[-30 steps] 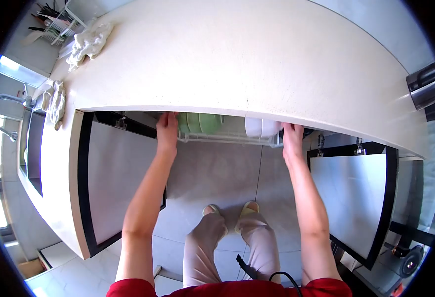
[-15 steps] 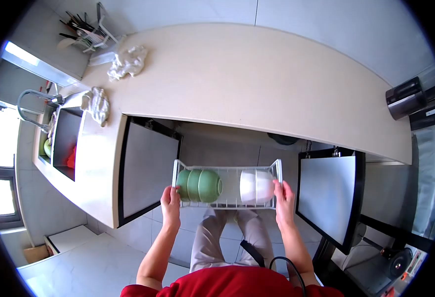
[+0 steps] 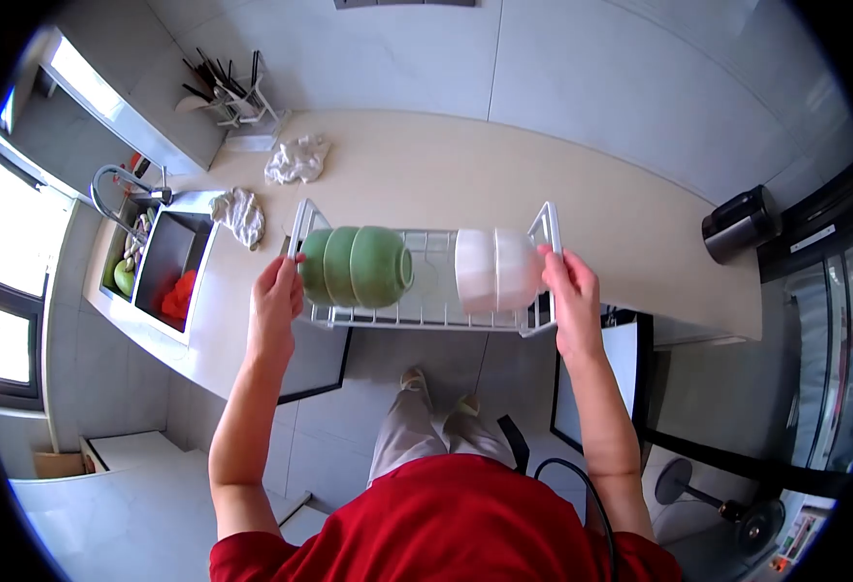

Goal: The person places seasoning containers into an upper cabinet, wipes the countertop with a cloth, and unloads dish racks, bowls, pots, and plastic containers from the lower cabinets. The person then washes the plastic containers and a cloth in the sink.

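My left hand (image 3: 277,291) is closed on the left end of a white wire dish rack (image 3: 417,323). At the opposite end, my right hand (image 3: 572,289) grips the rack's frame. Three nested green bowls (image 3: 360,267) lie on their sides in the rack, beside my left fingers, with the base of the stack facing right. White bowls (image 3: 490,270), nested and also on their sides, are by my right fingers. In this view the rack overlaps the front edge of the countertop (image 3: 504,175); I cannot tell whether it touches it.
Crumpled cloths (image 3: 297,158) lie on the counter's left part, near a utensil holder (image 3: 242,97). A sink (image 3: 186,247) with a faucet (image 3: 106,194) is at left. Below the counter stand open cabinet doors (image 3: 315,367). A black kettle-like appliance (image 3: 740,225) sits at right.
Both my hands have lifted the rack and its bowls up from in front of the open cabinet to about the counter's front edge. My view has tilted upward.
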Tool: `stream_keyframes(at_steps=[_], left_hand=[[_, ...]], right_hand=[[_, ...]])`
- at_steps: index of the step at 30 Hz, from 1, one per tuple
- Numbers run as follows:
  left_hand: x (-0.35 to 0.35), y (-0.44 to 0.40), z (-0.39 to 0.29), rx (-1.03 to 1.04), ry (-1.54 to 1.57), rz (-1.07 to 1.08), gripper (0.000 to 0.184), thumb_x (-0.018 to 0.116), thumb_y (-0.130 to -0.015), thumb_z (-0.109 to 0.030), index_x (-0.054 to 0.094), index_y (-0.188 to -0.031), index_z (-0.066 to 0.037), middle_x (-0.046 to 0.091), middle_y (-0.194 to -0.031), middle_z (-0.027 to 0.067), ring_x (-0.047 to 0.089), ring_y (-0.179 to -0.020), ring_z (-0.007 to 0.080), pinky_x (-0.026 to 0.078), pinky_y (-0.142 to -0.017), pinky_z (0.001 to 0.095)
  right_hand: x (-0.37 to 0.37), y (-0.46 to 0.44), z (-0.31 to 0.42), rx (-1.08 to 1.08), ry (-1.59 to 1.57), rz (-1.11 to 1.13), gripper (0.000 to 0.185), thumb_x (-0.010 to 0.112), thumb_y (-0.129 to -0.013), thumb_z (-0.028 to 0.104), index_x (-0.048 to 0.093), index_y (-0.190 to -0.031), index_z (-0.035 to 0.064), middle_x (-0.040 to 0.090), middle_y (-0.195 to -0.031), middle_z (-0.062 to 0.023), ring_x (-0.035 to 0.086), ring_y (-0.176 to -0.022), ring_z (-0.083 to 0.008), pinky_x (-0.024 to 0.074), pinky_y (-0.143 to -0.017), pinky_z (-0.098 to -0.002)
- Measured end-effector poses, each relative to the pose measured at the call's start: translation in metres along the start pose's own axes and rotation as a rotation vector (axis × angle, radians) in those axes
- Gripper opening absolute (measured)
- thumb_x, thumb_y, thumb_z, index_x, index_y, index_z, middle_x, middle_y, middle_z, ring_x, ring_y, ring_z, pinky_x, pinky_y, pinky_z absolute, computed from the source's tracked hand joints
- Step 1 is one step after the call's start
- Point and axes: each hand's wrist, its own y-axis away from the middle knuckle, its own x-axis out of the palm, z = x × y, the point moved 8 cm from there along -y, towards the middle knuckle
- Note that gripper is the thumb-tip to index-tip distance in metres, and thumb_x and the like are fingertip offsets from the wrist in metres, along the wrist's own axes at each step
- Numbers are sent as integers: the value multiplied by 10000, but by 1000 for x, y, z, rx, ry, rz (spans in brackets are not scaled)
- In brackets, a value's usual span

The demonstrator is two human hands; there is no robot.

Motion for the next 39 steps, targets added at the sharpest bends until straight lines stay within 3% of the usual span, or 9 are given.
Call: stream_keyframes(at_steps=[1, 8, 15, 24, 34, 37, 39], left_hand=[[7, -15, -7, 30, 19, 16, 245, 464, -937, -217, 548, -1036, -9, 309, -613, -90, 249, -488, -9, 192, -420, 162], [49, -138, -15, 74, 6, 74, 207, 436, -940, -185, 563, -978, -26, 353, -606, -82, 276, -475, 5, 209, -403, 177], [82, -225, 3, 18, -18, 135, 196, 446, -936, -193, 539, -977, -26, 338, -594, -82, 266, -447, 6, 189, -383, 174], [106, -283, 19, -30, -29, 186, 191, 440, -937, -192, 539, -964, -31, 343, -588, -80, 267, -448, 6, 185, -386, 179], [113, -302, 29, -10, -28, 196, 198, 456, -939, -201, 570, -963, -42, 353, -587, -80, 265, -456, 4, 189, -392, 179], [110, -305, 32, 43, 6, 215, 202, 465, -938, -212, 574, -976, -47, 355, -582, -86, 264, -454, 0, 181, -385, 172], [110, -306, 31, 68, 15, 250, 208, 474, -935, -214, 574, -999, -43, 357, -577, -87, 271, -456, -1, 190, -384, 171]], right_hand=[[2, -13, 6, -18, -11, 6, 273, 541, -896, 222, 606, -1019, -14, 393, -713, 47, 336, -685, -62, 304, -643, -206], [13, -110, 8, -100, 3, -109, 262, 534, -895, 230, 598, -948, -19, 411, -706, 43, 340, -674, -70, 333, -641, -229], [18, -174, -21, -90, -24, -184, 250, 540, -894, 226, 606, -954, -7, 419, -696, 48, 352, -648, -52, 305, -575, -215], [17, -213, -41, -90, -27, -290, 242, 567, -884, 235, 564, -775, 18, 390, -650, 62, 327, -604, -44, 281, -540, -215], [10, -234, -61, -94, -42, -328, 265, 579, -874, 275, 587, -807, 19, 428, -661, 50, 361, -615, -46, 307, -549, -219], [9, -236, -71, -68, 62, -298, 275, 569, -871, 279, 585, -864, 5, 480, -658, 4, 431, -619, -99, 360, -568, -247], [-1, -215, -37, -429, 415, -581, 170, 544, -868, 168, 567, -902, 4, 533, -695, -55, 499, -652, -187, 415, -606, -302]])
